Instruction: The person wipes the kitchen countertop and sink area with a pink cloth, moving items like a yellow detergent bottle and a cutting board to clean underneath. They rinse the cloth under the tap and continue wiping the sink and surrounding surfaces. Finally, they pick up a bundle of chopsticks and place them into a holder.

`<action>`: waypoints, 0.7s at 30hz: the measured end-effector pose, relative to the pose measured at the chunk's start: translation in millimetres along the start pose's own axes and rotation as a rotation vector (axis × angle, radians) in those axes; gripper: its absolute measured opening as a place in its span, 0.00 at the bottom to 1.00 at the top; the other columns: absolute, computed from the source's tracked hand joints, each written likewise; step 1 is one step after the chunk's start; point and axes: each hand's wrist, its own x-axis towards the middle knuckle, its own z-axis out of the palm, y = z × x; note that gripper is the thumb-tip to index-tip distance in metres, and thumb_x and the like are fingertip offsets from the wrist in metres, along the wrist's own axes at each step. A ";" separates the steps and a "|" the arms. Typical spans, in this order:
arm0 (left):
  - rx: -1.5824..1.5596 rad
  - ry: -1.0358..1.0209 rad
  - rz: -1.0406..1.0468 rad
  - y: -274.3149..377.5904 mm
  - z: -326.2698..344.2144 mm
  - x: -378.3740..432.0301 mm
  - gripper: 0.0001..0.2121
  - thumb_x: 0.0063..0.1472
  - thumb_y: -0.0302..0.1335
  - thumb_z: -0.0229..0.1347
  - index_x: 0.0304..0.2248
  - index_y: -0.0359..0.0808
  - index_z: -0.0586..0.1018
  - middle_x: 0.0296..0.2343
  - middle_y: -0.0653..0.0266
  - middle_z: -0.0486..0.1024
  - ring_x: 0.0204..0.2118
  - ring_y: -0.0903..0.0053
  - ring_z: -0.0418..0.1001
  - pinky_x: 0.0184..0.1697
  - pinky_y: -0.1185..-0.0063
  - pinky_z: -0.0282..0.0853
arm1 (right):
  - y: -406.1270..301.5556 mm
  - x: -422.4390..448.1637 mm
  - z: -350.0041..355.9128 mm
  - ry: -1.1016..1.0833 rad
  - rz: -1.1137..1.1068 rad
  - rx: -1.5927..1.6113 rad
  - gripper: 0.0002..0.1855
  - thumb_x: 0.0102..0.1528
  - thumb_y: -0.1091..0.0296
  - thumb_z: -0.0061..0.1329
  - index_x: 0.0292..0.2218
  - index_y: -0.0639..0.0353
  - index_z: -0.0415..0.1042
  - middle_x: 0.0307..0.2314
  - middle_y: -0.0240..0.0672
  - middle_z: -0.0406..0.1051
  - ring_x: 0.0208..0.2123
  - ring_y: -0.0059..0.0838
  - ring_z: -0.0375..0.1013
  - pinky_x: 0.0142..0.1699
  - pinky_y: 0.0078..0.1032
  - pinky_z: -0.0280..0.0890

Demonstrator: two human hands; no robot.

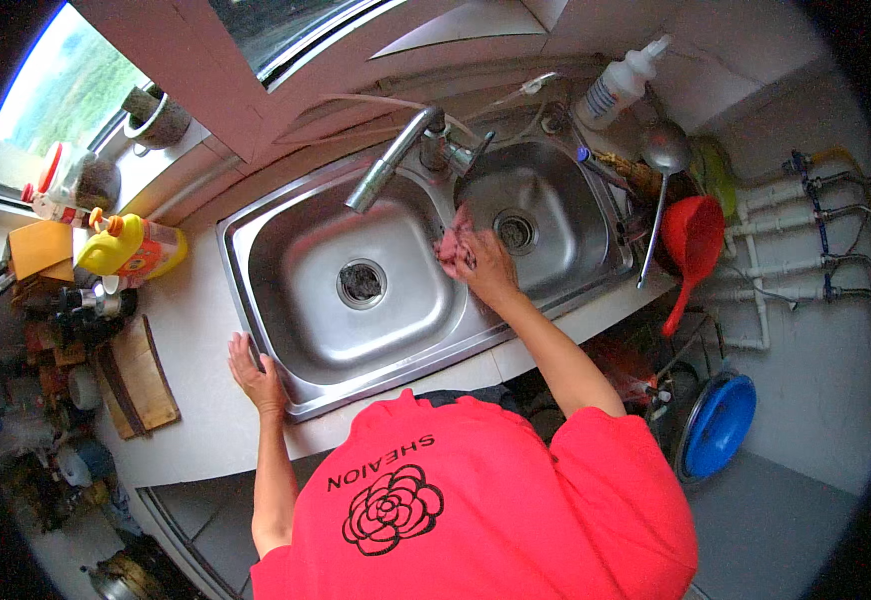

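My right hand point(489, 268) grips a crumpled pink cloth point(456, 241) on the divider between the two bowls of a stainless steel sink point(398, 384). Part of the cloth is hidden under my fingers. My left hand point(255, 375) rests with its fingers apart at the sink's left rim, beside the white countertop point(203, 420), and holds nothing. Above the larger left bowl point(315, 315) extends the spout of a chrome faucet point(394, 161). A dark strainer point(361, 283) sits in that bowl's drain. The smaller right bowl point(567, 225) has its own drain point(515, 231).
Left of the sink stand a yellow plastic jug point(135, 247) and a wooden board point(138, 379). At the right are a white bottle point(615, 90), a metal ladle point(665, 150) and a red plastic dipper point(694, 240). Blue basins point(720, 427) hang lower right, below white pipes point(758, 262).
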 end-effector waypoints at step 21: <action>-0.046 0.030 -0.006 0.8 -0.4 -0.6 0.25 0.52 0.24 0.46 0.52 0.41 0.64 0.55 0.61 0.57 0.60 0.66 0.49 0.62 0.65 0.36 | -9.7 104.7 44.5 0.021 0.226 -0.234 0.14 0.53 0.57 0.45 0.38 0.53 0.66 0.40 0.50 0.63 0.36 0.52 0.68 0.40 0.44 0.64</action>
